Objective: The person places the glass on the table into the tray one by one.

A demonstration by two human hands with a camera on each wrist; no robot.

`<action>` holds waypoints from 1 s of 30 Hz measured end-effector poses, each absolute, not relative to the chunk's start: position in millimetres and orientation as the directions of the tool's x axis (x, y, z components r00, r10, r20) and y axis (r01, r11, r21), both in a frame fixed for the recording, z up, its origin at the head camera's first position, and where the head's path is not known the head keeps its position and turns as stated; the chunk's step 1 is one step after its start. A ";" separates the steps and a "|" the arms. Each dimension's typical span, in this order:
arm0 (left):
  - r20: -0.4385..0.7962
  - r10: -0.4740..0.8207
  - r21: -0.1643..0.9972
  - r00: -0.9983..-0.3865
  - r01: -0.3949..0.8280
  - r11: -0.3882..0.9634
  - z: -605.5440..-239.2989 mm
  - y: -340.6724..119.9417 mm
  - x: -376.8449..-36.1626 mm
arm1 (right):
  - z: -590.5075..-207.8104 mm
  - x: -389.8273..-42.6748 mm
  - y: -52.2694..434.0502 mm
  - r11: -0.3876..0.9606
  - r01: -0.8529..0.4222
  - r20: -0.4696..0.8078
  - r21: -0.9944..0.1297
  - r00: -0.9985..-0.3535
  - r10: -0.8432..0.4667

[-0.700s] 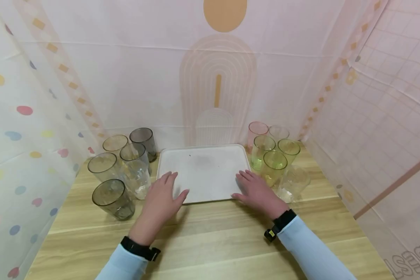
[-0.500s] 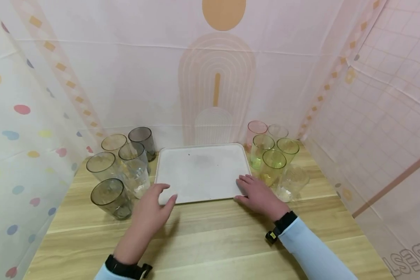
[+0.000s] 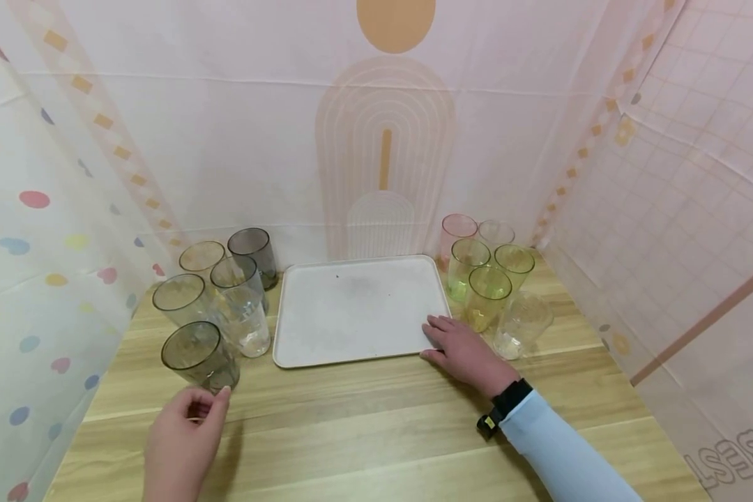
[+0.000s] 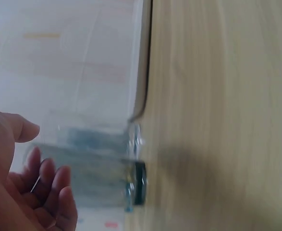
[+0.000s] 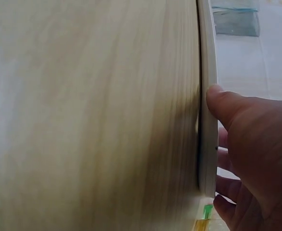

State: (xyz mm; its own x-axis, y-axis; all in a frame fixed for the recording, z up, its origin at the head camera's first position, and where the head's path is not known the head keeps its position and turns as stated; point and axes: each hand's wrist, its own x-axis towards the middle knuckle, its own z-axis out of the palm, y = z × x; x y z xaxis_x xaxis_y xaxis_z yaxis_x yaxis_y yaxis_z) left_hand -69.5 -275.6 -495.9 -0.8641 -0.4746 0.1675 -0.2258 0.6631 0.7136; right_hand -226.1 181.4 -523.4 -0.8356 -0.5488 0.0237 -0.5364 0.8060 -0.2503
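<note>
My left hand (image 3: 185,436) is just in front of a smoky grey drinking glass (image 3: 194,348), its fingers loosely bent. The left wrist view shows my thumb apart from my fingertips, with nothing between them, and the glass (image 4: 95,180) beyond. A white rectangular tray (image 3: 358,307) lies flat on the table between two groups of glasses. My right hand (image 3: 467,355) rests at the tray's front right corner, fingers extended. In the right wrist view my right thumb touches the tray's front rim (image 5: 208,139), the other fingers partly hidden behind my palm.
Several more grey, amber and clear glasses (image 3: 251,331) stand left of the tray. At its right are several pink, green, yellow (image 3: 486,303) and clear glasses (image 3: 522,328). A patterned cloth (image 3: 288,139) hangs behind the wooden table (image 3: 364,432).
My left hand has left the tray's front left corner and moved left and toward me, to the smoky grey glass. My right hand stays at the tray's right corner.
</note>
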 end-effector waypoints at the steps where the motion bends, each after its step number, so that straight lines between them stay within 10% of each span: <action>1: 0.153 -0.508 0.716 -0.848 -0.260 0.648 -496.6 -279.8 -68.2 | -523.7 -226.2 181.4 0.805 -0.536 0.025 -0.256 -0.836 -0.549; 8: 0.165 -0.633 0.761 -0.756 -0.310 0.569 -497.5 -292.6 -74.2 | -525.5 -226.9 182.4 0.800 -0.541 0.036 -0.259 -0.834 -0.551; 30: 0.081 -0.535 0.904 -0.841 -0.164 0.395 -510.2 -305.9 -123.3 | -521.8 -227.6 184.0 0.798 -0.530 0.025 -0.288 -0.837 -0.547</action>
State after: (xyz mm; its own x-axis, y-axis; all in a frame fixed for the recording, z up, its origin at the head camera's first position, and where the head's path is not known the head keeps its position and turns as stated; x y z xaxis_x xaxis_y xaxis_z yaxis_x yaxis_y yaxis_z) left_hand -123.3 -305.9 -510.2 -0.8407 -0.5354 0.0812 -0.1640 0.3947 0.9040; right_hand -227.6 184.0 -521.8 -0.8368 -0.5469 0.0252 -0.5300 0.7977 -0.2877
